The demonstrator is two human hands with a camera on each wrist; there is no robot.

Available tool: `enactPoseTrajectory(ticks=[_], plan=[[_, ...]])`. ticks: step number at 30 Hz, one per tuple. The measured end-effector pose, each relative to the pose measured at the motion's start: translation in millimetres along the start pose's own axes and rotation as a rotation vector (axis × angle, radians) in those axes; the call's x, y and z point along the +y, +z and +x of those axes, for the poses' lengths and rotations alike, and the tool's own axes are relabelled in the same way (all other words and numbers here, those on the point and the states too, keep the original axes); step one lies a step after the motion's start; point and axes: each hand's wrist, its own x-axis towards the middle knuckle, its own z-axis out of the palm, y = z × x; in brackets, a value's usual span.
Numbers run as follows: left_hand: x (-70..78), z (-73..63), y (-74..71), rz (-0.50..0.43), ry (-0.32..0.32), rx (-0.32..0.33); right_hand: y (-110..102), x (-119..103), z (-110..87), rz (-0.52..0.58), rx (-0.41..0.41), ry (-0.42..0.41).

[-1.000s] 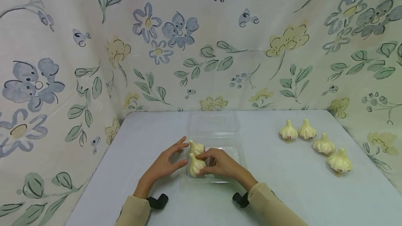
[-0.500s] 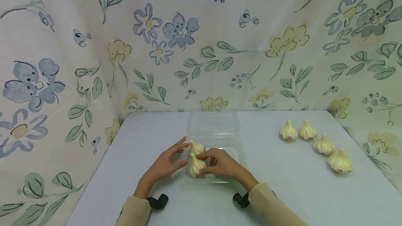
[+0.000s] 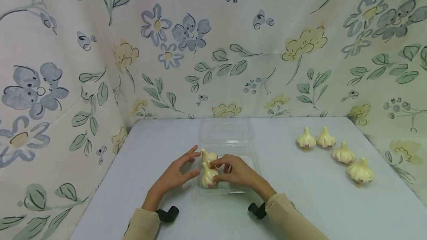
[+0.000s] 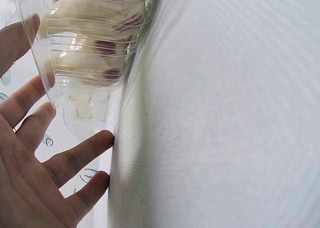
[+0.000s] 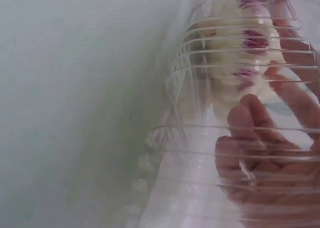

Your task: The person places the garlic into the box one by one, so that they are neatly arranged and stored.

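Note:
Two pale garlic bulbs lie on their sides in the left part of an open clear plastic clamshell box [image 3: 257, 158]. My right hand [image 3: 238, 173] reaches over the box, index finger and thumb bent about the nearer garlic bulb [image 3: 207, 177]; its other fingers curl in below, seen through the clear wall in the right wrist view. The farther garlic bulb [image 3: 208, 155] sits just behind it. At the box's left side is my left hand [image 3: 176, 171], its fingers spread and its fingertips right at the rim. The left wrist view shows purple-streaked garlic [image 4: 85, 58] through the ribbed wall.
The box's clear lid [image 3: 227, 130] lies folded back toward the far table edge. Several more garlic bulbs [image 3: 343, 153] stand in a slanting row on the white table [image 3: 283, 210] at the right. A floral curtain [image 3: 213, 47] hangs behind and to the sides.
My right hand's thumb and fingers have shifted slightly up and right on the nearer bulb, showing more of its purple root end. My left hand has stayed in place.

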Motion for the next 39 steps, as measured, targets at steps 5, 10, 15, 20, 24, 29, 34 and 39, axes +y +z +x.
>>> enactPoseTrajectory(ticks=[5, 10, 15, 20, 24, 29, 34, 39], plan=[[0.9, 0.1, -0.3, -0.002, 0.003, 0.004, -3, 0, -2.7, -0.002, 0.013, -0.011], [0.8, 0.3, -0.5, -0.002, 0.010, 0.006, -7, 0, -6.8, -0.018, 0.026, -0.007], [0.0, 0.6, -0.6, -0.001, 0.015, 0.007, -12, 1, -11.1, -0.030, 0.040, -0.006], [0.7, 0.6, -1.1, -0.011, 0.017, 0.005, -19, 0, -15.9, -0.028, 0.047, -0.007], [1.0, 0.7, -1.3, -0.010, 0.015, 0.003, -24, 0, -19.5, -0.035, 0.068, 0.017], [1.4, 0.3, -1.5, -0.001, 0.034, 0.006, -30, 2, -23.3, -0.041, 0.091, 0.030], [1.8, -0.6, -1.3, -0.011, 0.047, 0.008, -34, 6, -27.7, -0.056, 0.141, 0.020], [0.0, -0.5, 0.0, -0.004, 0.043, 0.009, -37, 5, -31.8, -0.044, 0.196, 0.021]])
